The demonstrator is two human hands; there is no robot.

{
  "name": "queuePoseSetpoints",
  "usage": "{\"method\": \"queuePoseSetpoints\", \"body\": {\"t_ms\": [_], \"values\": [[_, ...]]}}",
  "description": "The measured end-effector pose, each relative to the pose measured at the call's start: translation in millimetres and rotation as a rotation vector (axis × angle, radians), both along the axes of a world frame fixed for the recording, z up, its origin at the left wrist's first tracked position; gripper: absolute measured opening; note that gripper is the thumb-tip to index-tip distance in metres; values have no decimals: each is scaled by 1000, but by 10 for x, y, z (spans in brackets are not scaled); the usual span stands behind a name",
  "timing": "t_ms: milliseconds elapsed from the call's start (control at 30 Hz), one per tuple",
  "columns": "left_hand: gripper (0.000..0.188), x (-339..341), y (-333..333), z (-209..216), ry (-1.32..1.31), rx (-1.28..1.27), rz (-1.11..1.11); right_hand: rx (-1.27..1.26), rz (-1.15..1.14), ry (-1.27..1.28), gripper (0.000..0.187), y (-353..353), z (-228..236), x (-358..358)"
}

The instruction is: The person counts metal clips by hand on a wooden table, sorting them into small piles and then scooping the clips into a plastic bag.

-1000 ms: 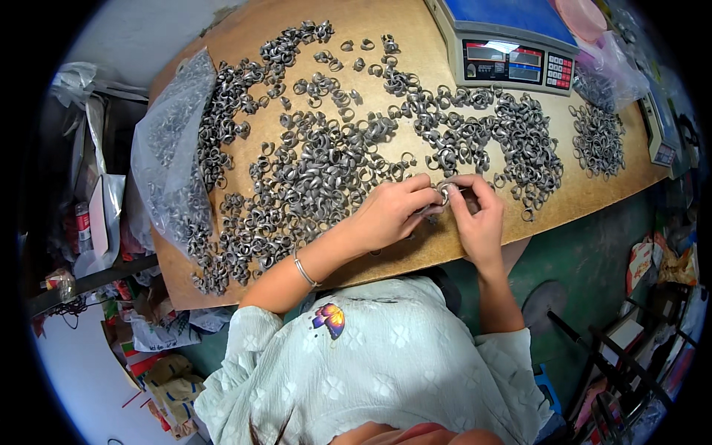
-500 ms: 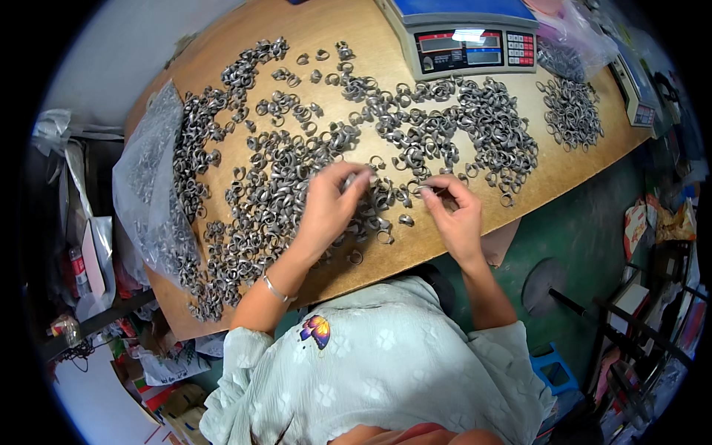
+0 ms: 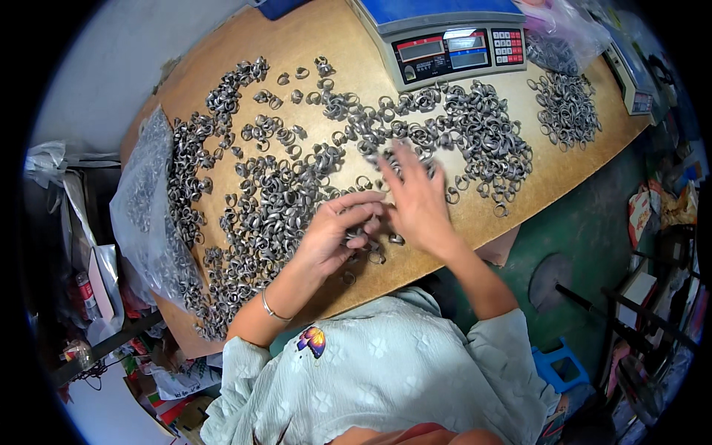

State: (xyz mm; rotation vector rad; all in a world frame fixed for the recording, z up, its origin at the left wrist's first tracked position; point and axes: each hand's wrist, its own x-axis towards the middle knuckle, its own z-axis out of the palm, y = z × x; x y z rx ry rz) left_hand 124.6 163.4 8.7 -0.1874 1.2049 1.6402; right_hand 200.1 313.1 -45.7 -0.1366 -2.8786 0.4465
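Note:
Many dull grey metal rings (image 3: 285,196) lie in loose heaps over the wooden table (image 3: 326,30). My left hand (image 3: 326,233) is curled at the near edge of the middle heap, its fingers bent inward. Grey metal shows among those fingers, but I cannot tell whether it is held or lies behind them. My right hand (image 3: 423,204) is spread flat over another group of rings (image 3: 482,133), its fingertips blurred by motion. Its thumb side comes close to the left fingertips. A few single rings (image 3: 377,257) lie close to the table's front edge.
A blue-topped digital scale (image 3: 445,55) stands at the back. To the left lies a clear plastic bag (image 3: 152,208) of rings. Another bag (image 3: 567,33) lies back right, near a separate ring pile (image 3: 567,111) and a second scale (image 3: 630,81). A blue stool (image 3: 560,367) stands below right.
My right hand has gone from a pinch near the table's front to spread fingers farther forward and left, over the rings. My left hand has moved slightly down and turned, fingers curled. The view has shifted slightly.

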Motion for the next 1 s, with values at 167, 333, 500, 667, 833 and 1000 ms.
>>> {"method": "queuePoseSetpoints", "body": {"t_ms": [167, 333, 500, 667, 833, 1000], "values": [[24, -266, -10, -54, 284, 17, -20, -134, 293, 9, 39, -142, 51, 123], [24, -531, 146, -113, 1101, -228, -321, -463, -20, 156, 36, 361, 34, 118], [25, -419, 298, -130, 1585, -382, -737, 8, -11, -14, 65, 309, -27, 77], [13, -508, 151, -82, 1666, -588, -716, -307, 252, -154, 64, 181, 169, 245], [23, -582, 167, -98, 1700, -609, -633, -307, 21, 129, 49, 530, -17, 276], [35, -674, 531, -195, 1850, -549, -692, -13, -70, -42, 47, 457, 147, 19]]}}
